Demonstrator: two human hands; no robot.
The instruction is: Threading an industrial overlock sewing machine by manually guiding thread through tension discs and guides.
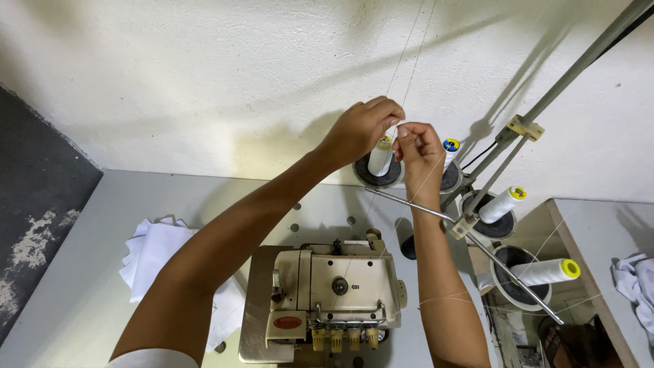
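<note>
Head camera looks down on a grey table (pixel 102 259) that stands against a rough white wall (pixel 204 75). On the left part of the table lies a small pile of white cloth (pixel 153 252). In the middle, near the bottom edge, sits a cream overlock sewing machine (pixel 334 293), between the two forearms.

Both arms reach up and away from the person, over the machine. The left hand (pixel 361 129) is closed, with the fingertips pinched on a thin white thread (pixel 402 75) that runs up in front of the wall toward the top of the picture. The right hand (pixel 419 150) is just beside it, almost touching, and its fingers are also pinched on the same thread, a little lower. The thread is therefore between the two hands, directly above a white spool with a yellow top (pixel 381 155) that stands upright on a dark round base.

To the right, three more white spools (pixel 504 203) sit on their own bases along a metal thread stand (pixel 545 102), which goes up diagonally. At the far right, another white cloth (pixel 637 279) lies on a second table.
</note>
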